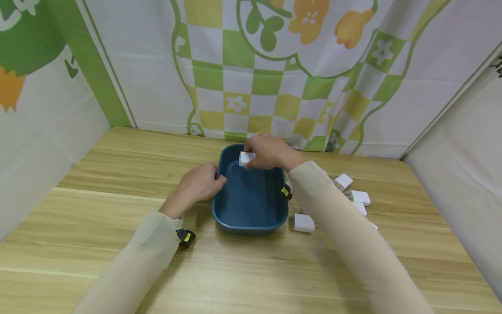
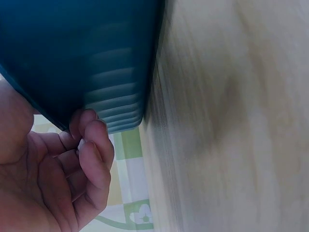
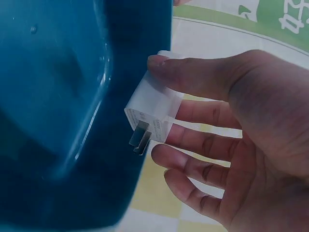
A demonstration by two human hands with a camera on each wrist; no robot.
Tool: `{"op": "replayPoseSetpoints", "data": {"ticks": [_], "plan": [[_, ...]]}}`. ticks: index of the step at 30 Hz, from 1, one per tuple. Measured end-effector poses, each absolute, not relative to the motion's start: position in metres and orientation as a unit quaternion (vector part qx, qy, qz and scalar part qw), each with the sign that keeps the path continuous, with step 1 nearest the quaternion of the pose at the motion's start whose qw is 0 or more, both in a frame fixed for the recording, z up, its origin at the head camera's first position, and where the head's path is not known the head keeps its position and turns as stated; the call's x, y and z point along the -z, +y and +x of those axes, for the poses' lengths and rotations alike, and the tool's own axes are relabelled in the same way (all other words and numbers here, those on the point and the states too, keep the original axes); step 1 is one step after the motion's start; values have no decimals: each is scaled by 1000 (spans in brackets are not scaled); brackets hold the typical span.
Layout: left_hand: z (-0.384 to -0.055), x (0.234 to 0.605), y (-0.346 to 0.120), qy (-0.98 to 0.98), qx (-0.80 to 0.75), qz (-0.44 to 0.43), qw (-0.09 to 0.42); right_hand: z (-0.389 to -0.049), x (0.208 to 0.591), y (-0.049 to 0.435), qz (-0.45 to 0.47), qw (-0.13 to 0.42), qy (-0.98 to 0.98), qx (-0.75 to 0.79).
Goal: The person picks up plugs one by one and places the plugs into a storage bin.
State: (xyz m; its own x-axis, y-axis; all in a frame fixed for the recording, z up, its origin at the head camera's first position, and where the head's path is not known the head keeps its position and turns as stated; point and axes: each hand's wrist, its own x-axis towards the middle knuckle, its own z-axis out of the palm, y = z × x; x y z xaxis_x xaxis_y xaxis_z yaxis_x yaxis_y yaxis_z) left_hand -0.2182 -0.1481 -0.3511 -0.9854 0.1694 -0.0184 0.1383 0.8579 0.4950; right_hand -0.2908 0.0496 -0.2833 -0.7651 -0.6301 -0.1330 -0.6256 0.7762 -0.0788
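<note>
A blue plastic bin (image 1: 249, 203) stands on the table, its inside floor bare where it shows. My left hand (image 1: 199, 181) grips the bin's left rim, thumb over the edge and curled fingers against the outer wall, as the left wrist view shows. Over the far end of the bin, my right hand (image 1: 268, 151) pinches a white charger plug (image 3: 153, 99) between thumb and fingers. Two flat metal prongs (image 3: 140, 137) stick out from its end in the right wrist view. The ring and little fingers stay off the charger.
Several more white charger plugs (image 1: 360, 197) lie on the wooden table (image 1: 98, 257) to the right of the bin, some partly hidden by the right sleeve. One charger plug (image 1: 303, 223) lies close to the bin's near right corner. A patterned curtain (image 1: 266, 93) hangs behind the table.
</note>
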Motion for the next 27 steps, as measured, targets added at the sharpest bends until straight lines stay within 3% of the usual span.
{"op": "replayPoseSetpoints", "data": {"ticks": [12, 27], "plan": [[-218, 351, -147, 964, -252, 80, 28, -302, 303, 31, -323, 114, 939, 28], [-217, 350, -148, 961, -261, 81, 43, -304, 326, 20, -303, 111, 946, 30]]}}
